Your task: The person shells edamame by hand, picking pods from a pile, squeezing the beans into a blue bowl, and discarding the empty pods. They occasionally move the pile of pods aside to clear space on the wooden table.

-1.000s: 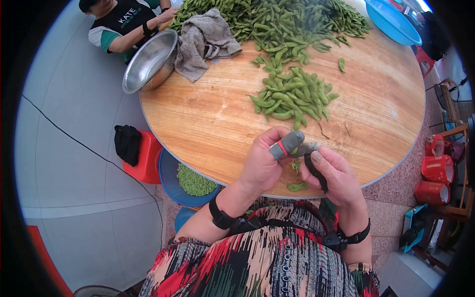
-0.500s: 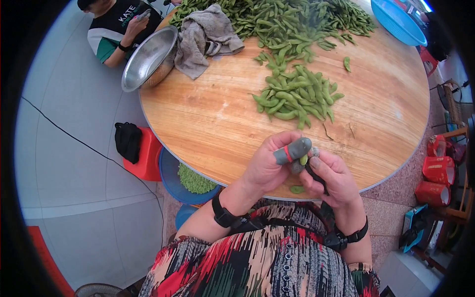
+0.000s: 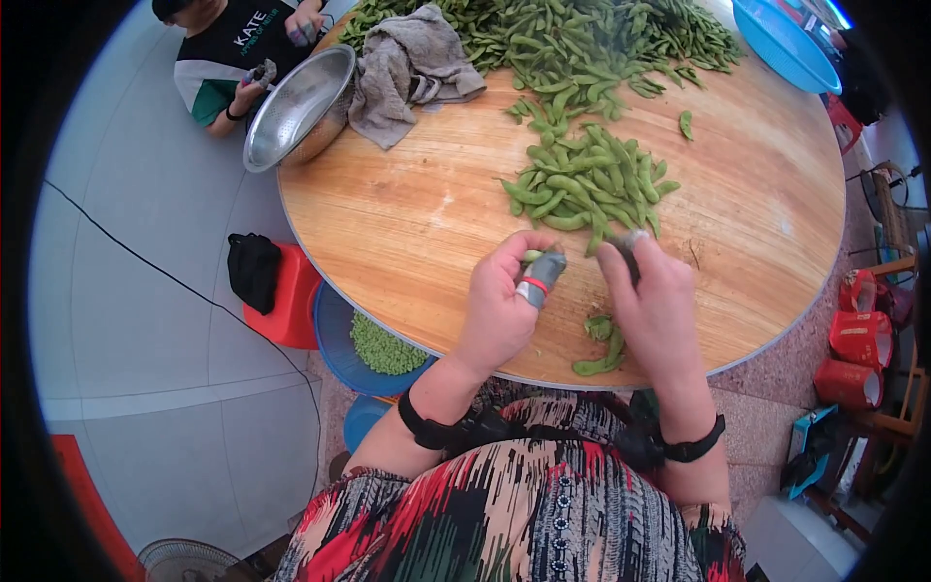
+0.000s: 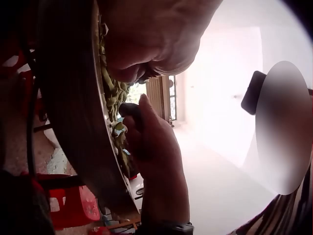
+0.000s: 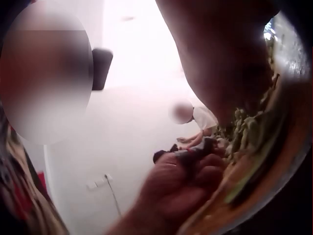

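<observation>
In the head view my left hand (image 3: 497, 306) is raised over the near table edge, pinching a small green soybean pod (image 3: 531, 256). A grey cover with a red band wraps one of its digits. To its right, my right hand (image 3: 658, 303) reaches forward with thumb and forefinger apart, its fingertips right at the near edge of a small heap of soybean pods (image 3: 592, 179). Dark and grey covers show on its fingers. Below and between the hands, a few pods (image 3: 601, 361) lie by the table edge. The right wrist view shows the left hand (image 5: 183, 188) with fingers curled.
On the round wooden table (image 3: 388, 228) stand a large pod pile (image 3: 582, 48), a grey cloth (image 3: 407, 73), a metal colander (image 3: 301, 107) and a blue basket (image 3: 786, 44). A blue tub of shelled beans (image 3: 383, 347) sits below left, beside a red stool (image 3: 291, 301). Another person (image 3: 228, 63) stands across.
My hands were together at the pod and have come apart. The right has moved forward to the heap; the left has shifted slightly left. More pods show by the table edge.
</observation>
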`<state>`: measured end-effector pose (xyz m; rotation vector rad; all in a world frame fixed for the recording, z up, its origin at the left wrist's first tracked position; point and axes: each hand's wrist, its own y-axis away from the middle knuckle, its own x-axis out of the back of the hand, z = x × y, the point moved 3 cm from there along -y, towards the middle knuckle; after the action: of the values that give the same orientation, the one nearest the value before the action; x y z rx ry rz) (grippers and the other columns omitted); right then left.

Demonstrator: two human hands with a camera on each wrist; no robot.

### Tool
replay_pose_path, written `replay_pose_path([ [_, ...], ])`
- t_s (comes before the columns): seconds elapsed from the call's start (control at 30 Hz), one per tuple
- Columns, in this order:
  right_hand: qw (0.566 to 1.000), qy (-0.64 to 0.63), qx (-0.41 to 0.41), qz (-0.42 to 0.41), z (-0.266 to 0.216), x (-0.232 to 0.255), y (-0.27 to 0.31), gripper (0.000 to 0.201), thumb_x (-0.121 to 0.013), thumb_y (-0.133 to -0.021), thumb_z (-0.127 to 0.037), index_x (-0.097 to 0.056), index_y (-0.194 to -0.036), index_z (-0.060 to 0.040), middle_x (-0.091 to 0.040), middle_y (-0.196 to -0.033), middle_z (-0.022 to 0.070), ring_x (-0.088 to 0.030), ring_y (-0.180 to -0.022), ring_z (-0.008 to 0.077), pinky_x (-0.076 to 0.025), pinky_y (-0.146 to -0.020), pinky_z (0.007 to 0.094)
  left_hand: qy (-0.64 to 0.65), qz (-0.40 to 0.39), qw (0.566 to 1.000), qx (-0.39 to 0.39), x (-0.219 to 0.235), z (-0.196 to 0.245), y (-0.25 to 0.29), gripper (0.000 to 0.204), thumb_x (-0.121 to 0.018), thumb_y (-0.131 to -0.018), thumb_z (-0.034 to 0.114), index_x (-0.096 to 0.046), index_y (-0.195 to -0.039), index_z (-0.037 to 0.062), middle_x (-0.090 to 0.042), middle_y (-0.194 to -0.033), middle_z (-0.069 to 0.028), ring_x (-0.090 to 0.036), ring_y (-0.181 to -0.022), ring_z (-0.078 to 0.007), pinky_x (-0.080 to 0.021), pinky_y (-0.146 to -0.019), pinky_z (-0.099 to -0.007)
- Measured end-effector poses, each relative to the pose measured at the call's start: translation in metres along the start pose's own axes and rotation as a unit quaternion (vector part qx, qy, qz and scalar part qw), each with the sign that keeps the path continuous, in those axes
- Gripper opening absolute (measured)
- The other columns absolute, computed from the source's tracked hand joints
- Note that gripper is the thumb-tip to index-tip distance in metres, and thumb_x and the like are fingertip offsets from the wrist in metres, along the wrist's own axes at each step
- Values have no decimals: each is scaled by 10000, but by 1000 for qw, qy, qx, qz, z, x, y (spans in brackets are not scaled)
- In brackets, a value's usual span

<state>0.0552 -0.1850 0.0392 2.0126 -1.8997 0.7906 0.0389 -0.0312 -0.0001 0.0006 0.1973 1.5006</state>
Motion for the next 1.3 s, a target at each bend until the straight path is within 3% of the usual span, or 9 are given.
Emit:
replay_pose_path([
  [0.1,969,241,44,13,6,-14,-5,205,-590,-827,-186,-525,-759,-4,-582,-661,182,-577,-592,339,-437,-499,377,48,7,999,12,2,-6,4,207,-502,-833,30,-545,-1035,44,-534,-813,14,-480,-698,-42,-393,-607,-165],
  [0.23,974,213,55,59,21,-12,-2,185,-611,-793,-164,-536,-773,3,-588,-668,175,-588,-601,324,-441,-515,376,-109,-111,987,-30,-7,3,9,258,-517,-813,7,-581,-1059,52,-566,-864,2,-525,-784,-86,-426,-692,-204],
  [0.3,995,89,-6,47,30,1,2,175,-591,-793,-163,-546,-801,6,-587,-686,188,-593,-612,317,-440,-528,367,-186,-229,949,-110,-11,7,12,315,-530,-796,-15,-602,-1089,73,-592,-941,-13,-543,-879,-118,-427,-779,-231],
  [0.4,985,-126,-120,-15,36,12,9,132,-576,-805,-145,-566,-811,-13,-536,-610,59,-510,-510,164,-381,-465,279,-116,-170,978,-21,-15,14,10,291,-565,-825,46,-585,-1115,42,-603,-1001,-41,-565,-876,-120,-428,-786,-227],
  [0.57,742,-555,-303,-222,26,9,27,78,-562,-830,-106,-538,-885,-56,-430,-592,-57,-353,-474,13,-234,-388,162,342,-216,901,155,-21,4,4,296,-619,-829,136,-571,-1101,30,-610,-920,-28,-567,-796,-93,-437,-706,-203],
  [0.73,854,-427,-203,-217,12,6,31,198,-448,-930,-232,-512,-855,-61,-481,-658,-43,-362,-503,19,-280,-439,166,328,-111,934,91,-30,1,-6,129,-637,-812,141,-578,-909,79,-582,-810,14,-514,-687,-51,-380,-575,-173],
  [1.17,901,-362,-172,-169,15,4,31,205,-428,-938,-170,-530,-801,-55,-472,-634,-46,-346,-485,13,-278,-426,169,293,-143,941,91,-25,-3,-8,110,-633,-808,132,-569,-890,95,-591,-819,18,-490,-659,-36,-347,-537,-170],
  [1.23,767,-554,-259,-196,14,1,34,191,-429,-933,-151,-533,-806,-54,-481,-635,-45,-354,-495,2,-272,-420,164,314,-183,924,116,-25,-1,-7,156,-622,-816,135,-565,-954,88,-592,-824,14,-515,-689,-53,-370,-554,-172],
  [1.3,738,-580,-267,-216,19,2,34,182,-436,-929,-150,-536,-811,-54,-487,-634,-44,-363,-502,1,-272,-421,160,312,-177,925,124,-26,-1,-7,175,-615,-822,140,-561,-977,80,-593,-839,9,-526,-704,-63,-387,-571,-173],
])
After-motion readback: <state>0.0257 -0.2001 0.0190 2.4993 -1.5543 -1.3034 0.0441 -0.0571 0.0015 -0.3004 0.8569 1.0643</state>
